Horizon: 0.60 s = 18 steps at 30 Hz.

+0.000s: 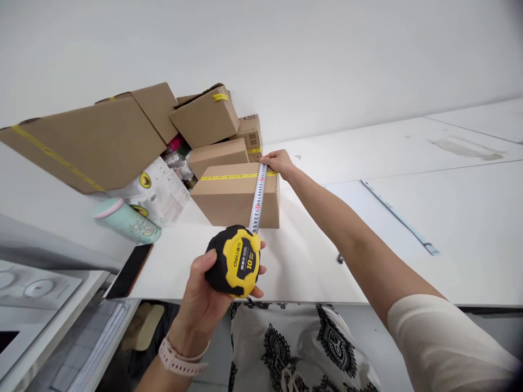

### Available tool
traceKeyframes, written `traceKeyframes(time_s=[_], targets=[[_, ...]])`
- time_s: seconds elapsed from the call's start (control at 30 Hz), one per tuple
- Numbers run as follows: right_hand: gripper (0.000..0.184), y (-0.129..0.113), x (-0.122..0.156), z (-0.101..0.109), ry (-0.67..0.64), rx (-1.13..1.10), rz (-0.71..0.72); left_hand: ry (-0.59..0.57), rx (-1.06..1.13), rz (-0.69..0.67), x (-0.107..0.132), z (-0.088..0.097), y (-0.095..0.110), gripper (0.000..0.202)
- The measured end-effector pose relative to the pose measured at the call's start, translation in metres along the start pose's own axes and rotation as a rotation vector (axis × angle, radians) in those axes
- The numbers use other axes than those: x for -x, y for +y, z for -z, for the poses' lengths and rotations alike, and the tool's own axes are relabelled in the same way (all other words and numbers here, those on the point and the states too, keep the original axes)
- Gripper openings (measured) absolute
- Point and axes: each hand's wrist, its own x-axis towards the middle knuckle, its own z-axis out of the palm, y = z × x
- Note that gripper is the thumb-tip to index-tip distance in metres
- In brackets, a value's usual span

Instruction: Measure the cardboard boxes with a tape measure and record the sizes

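Note:
My left hand (pixel 204 294) is closed around a yellow and black tape measure case (pixel 233 261), held above the near edge of a white table (pixel 310 261). Its white blade (pixel 258 198) runs up across the top of a small cardboard box (pixel 232 198) sealed with yellow tape. My right hand (pixel 279 162) reaches out to the box's far right corner and pinches the end of the blade there.
More cardboard boxes (pixel 122 130) are piled behind and left of the small box, with white packages among them. A mint bottle (pixel 126 220) lies on its side and a dark phone (pixel 131 269) rests at the table's left edge. A metal ruler (pixel 400 218) lies on the right.

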Motion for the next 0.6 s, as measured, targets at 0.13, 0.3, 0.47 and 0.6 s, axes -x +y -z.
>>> traceKeyframes(time_s=[0.13, 0.3, 0.47, 0.6], targets=[[0.009, -0.003, 0.003, 0.001, -0.015, -0.016, -0.021, -0.016, 0.02, -0.009, 0.002, -0.001, -0.006, 0.067], [0.011, -0.009, 0.01, 0.003, -0.015, -0.064, -0.041, -0.013, 0.023, -0.005, 0.002, -0.002, -0.008, 0.07], [0.01, -0.007, 0.012, 0.001, -0.008, -0.04, -0.041, -0.001, 0.006, 0.001, 0.003, -0.001, -0.008, 0.069], [0.017, -0.017, 0.02, 0.008, 0.023, 0.042, 0.084, 0.032, -0.06, -0.012, 0.009, 0.001, -0.012, 0.081]])
